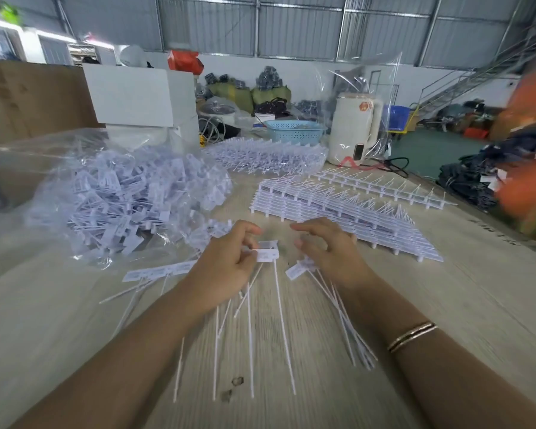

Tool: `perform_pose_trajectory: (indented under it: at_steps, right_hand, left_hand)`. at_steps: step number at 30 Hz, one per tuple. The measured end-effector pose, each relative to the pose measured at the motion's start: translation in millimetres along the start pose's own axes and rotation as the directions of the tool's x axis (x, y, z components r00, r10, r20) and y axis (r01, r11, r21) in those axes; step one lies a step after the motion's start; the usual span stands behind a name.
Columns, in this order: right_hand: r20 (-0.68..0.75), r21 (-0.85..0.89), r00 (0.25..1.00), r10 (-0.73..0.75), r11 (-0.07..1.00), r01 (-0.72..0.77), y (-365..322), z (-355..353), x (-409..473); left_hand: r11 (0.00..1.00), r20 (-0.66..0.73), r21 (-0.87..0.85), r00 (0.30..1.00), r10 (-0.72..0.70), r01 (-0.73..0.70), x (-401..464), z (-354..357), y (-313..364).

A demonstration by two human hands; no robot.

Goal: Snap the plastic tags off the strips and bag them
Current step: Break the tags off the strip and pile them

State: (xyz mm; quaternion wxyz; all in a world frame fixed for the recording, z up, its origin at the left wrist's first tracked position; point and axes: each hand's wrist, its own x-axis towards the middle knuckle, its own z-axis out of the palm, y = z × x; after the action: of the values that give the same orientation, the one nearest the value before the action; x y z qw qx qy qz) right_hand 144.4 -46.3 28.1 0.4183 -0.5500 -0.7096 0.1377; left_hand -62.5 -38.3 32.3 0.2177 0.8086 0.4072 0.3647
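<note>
Left hand (229,267) pinches a small bunch of white tags (267,253), their long thin tails trailing toward the near edge of the desk (446,305). Right hand (328,252) hovers just right of it, fingers (304,226) curled, more tags (297,270) under the palm. Far left: clear bag (121,193) heaped with loose tags. Far right: flat stack of uncut strips (347,215). Bracelet (412,335) on right wrist.
</note>
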Motion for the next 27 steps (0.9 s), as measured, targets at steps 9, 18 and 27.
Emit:
perform_pose_trajectory:
  at_steps: [9,18,27]
  right_hand:
    - [0.108,0.295,0.994,-0.016,0.955,-0.017,-21.6,2.5,-6.5]
    - [0.131,0.316,0.991,-0.035,0.949,-0.008,-23.6,0.3,-6.9]
    - [0.022,0.437,0.998,0.062,0.897,-0.065,-31.6,6.0,-7.8]
  left_hand:
    - [0.968,-0.044,0.225,0.991,0.124,-0.111,0.7,-0.9,6.3]
    - [0.99,-0.034,0.114,0.995,0.09,-0.086,2.7,-7.6,6.1]
    - [0.987,-0.087,-0.161,0.996,-0.036,0.022,6.0,-6.1,8.0]
